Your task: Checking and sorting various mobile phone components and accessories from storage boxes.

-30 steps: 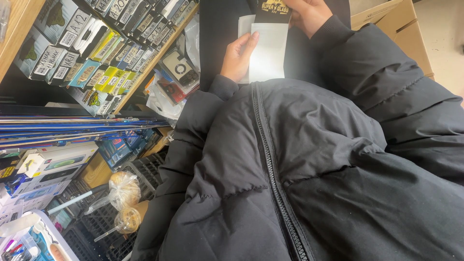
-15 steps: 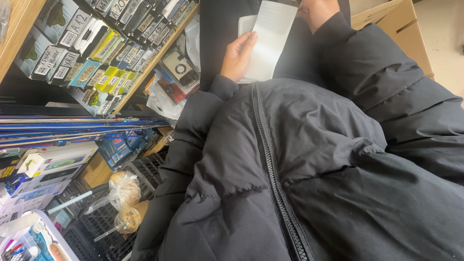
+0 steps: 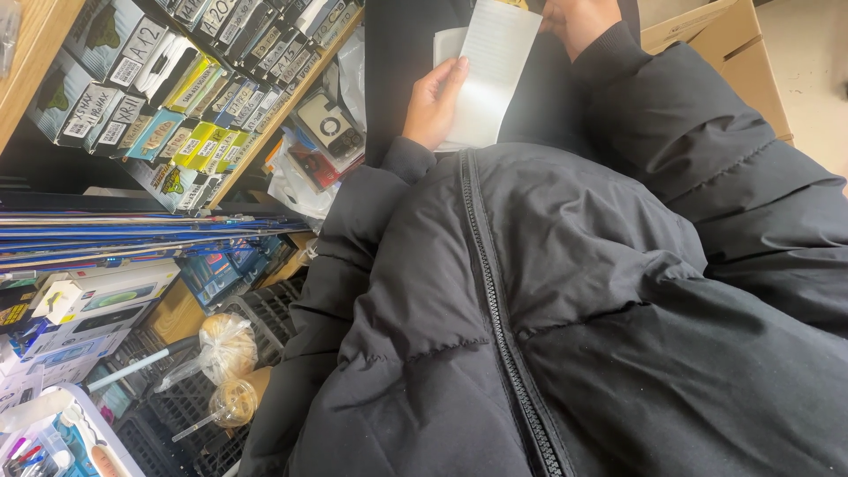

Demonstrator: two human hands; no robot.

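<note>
While my black puffer jacket (image 3: 548, 309) fills most of what I see below my hands, the wooden shelf (image 3: 265, 124) of small boxed goods runs off to the left of my left hand. A cardboard box (image 3: 751, 53) sits right of my right hand. The white paper sheet (image 3: 490, 75) lies between both hands. My left hand (image 3: 433, 102) grips its left edge, thumb on top; my right hand (image 3: 579, 19) pinches its top right corner.

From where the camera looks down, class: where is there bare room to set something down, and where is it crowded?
Bare floor shows beyond the cardboard box, top right. The wooden shelf on the left is packed with small boxes; below it, the black crate holds bagged items.
</note>
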